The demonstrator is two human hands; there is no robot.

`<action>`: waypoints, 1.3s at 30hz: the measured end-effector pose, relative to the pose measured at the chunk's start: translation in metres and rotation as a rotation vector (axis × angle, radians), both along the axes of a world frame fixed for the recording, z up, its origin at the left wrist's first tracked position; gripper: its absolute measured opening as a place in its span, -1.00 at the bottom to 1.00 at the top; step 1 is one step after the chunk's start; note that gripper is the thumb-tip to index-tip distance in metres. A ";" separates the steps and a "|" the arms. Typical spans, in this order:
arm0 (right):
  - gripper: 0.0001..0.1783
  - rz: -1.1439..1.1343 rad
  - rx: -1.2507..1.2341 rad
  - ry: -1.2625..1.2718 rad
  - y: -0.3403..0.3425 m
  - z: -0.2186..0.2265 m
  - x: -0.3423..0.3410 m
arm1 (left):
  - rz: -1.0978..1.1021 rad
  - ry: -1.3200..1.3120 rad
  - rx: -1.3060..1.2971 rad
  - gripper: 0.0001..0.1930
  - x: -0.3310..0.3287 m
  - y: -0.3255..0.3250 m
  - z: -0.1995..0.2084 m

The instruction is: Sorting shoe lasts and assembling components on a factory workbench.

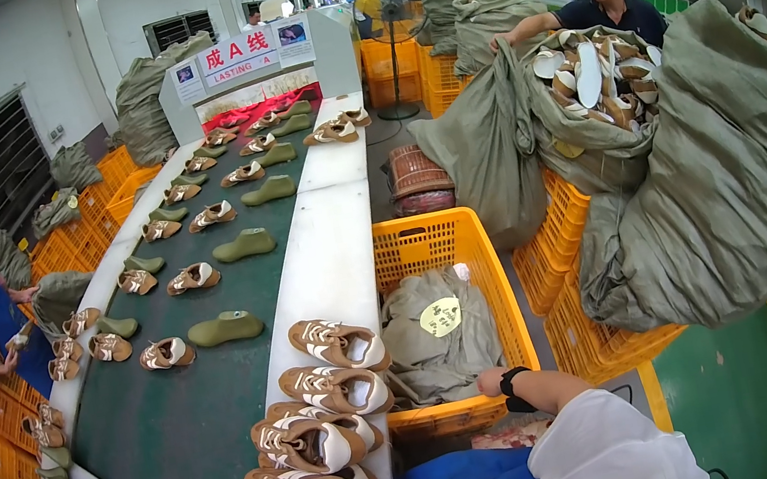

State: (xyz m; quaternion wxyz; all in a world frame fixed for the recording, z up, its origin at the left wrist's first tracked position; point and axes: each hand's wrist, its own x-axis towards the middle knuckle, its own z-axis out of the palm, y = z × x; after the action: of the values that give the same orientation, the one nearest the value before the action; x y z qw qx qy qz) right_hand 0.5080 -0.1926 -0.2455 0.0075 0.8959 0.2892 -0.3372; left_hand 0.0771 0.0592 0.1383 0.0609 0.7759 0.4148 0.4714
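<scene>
A yellow crate of slotted plastic is seen standing upright just beside the white surface, its open top facing up. Inside it a grey-green sack lies crumpled and slack, filling most of the bottom. A pale yellow round tag rests on top of the sack, near its middle. The crate's near rim is touched by the right hand, which is mostly hidden behind that rim; a black band is worn at the wrist.
</scene>
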 end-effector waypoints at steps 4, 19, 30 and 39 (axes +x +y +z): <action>-0.75 0.024 -0.007 0.008 0.003 0.004 -0.003 | -0.004 0.027 0.062 -0.78 0.003 0.001 0.000; -0.74 -0.041 0.020 0.016 0.009 0.012 -0.008 | -0.015 0.092 0.113 -0.78 0.009 -0.003 0.005; -0.72 -0.111 0.062 0.005 0.007 0.016 -0.016 | -0.090 -0.006 -0.010 -0.68 0.025 -0.014 0.006; -0.68 -0.479 0.367 -0.138 0.008 0.009 -0.043 | -0.110 0.049 -0.036 -0.68 0.030 -0.008 -0.003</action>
State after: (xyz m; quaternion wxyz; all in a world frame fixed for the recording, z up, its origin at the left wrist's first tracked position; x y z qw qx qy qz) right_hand 0.4647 -0.1847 -0.2363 -0.2145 0.9457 0.1247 -0.2098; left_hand 0.1068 0.0511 0.1356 0.0907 0.8076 0.3812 0.4408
